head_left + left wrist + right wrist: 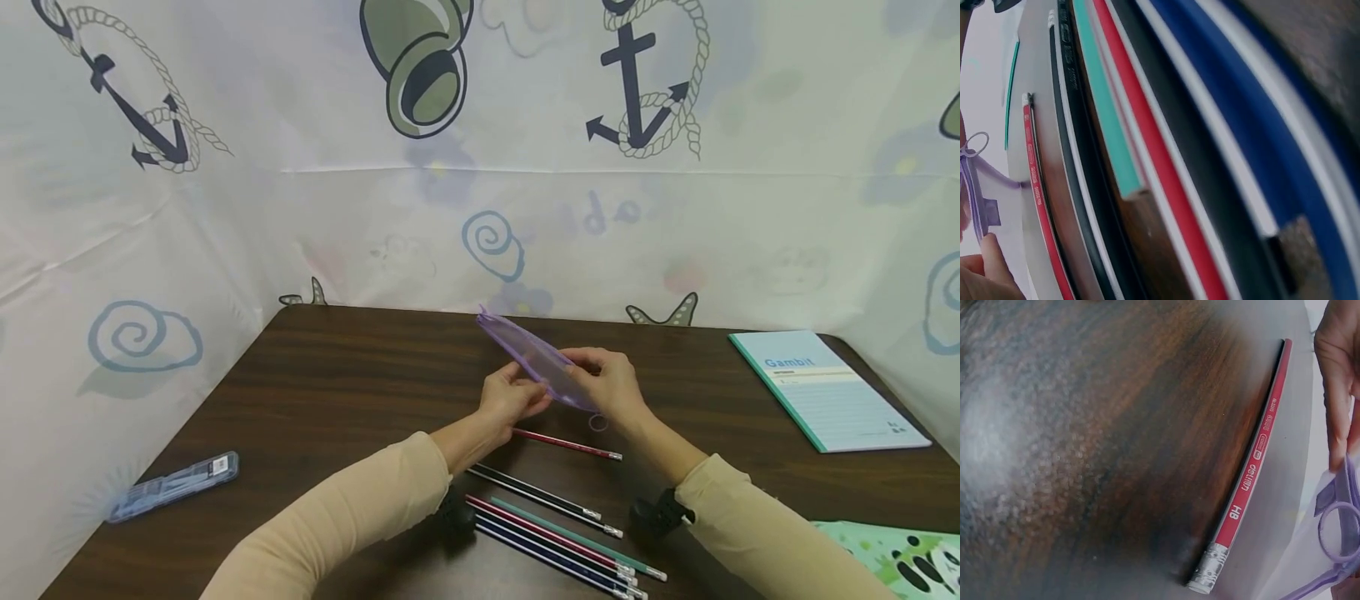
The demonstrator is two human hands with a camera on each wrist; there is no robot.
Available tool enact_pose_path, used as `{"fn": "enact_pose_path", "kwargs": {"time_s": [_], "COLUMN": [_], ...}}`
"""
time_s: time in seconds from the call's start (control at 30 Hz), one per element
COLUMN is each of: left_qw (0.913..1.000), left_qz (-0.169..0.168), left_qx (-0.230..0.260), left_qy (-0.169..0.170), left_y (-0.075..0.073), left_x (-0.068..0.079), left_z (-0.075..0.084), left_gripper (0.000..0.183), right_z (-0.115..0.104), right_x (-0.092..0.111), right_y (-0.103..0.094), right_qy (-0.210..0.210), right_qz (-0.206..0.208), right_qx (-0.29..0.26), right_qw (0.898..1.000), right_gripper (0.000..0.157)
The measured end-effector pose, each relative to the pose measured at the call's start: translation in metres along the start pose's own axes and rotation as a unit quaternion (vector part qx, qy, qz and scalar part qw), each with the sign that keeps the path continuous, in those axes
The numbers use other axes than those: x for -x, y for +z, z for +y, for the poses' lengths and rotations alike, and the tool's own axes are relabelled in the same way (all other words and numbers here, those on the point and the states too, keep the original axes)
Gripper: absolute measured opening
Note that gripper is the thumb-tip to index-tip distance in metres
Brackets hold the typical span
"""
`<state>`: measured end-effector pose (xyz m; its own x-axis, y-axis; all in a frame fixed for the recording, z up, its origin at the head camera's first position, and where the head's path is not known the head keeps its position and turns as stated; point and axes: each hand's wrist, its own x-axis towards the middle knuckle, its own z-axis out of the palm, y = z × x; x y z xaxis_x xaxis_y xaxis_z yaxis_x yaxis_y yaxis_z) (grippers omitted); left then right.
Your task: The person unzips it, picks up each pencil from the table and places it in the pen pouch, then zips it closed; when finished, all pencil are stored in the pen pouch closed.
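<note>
Both hands hold a translucent purple mesh zip pouch (528, 350) above the table, tilted with its far end up to the left. My left hand (510, 398) pinches its near edge, thumb and fingers close to the zip. On the other side my right hand (613, 387) grips the right end, its thumb on the near face. A small purple ring (1339, 531) hangs from the pouch's end. Beneath the hands lies a red pencil (1254, 469) marked HB. Closer to me are two black-and-white pencils (540, 496) and a group of several striped pencils (558, 550), eraser ends to the right.
A blue transparent case (176, 487) lies at the table's left edge. On the right are a Gambit notebook (832, 392) and, nearer, a green panda-print item (892, 554) partly under the right sleeve. A patterned white curtain (345, 225) encloses the dark wood table (360, 367).
</note>
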<state>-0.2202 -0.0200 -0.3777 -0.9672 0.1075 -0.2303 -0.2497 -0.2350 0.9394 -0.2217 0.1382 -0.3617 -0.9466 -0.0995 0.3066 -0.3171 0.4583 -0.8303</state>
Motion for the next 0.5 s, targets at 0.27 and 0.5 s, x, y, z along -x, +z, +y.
{"fn": "enact_pose_path", "kwargs": {"time_s": [0.27, 0.5], "left_qw": [0.9983, 0.998], "left_qz": [0.006, 0.003], "left_qx": [-0.042, -0.034], "left_qy": [-0.04, -0.053], "left_y": [-0.008, -0.015], "left_x": [-0.004, -0.006], "left_z": [-0.003, -0.005], "left_gripper": [0.058, 0.049], "right_z": [0.003, 0.008], "right_x": [-0.003, -0.006], "right_y": [-0.005, -0.012], "right_qy": [0.013, 0.008], "right_qz": [0.062, 0.088], "right_qx": [0.003, 0.042], "right_qw": [0.998, 0.995], "right_gripper": [0.019, 0.016]}}
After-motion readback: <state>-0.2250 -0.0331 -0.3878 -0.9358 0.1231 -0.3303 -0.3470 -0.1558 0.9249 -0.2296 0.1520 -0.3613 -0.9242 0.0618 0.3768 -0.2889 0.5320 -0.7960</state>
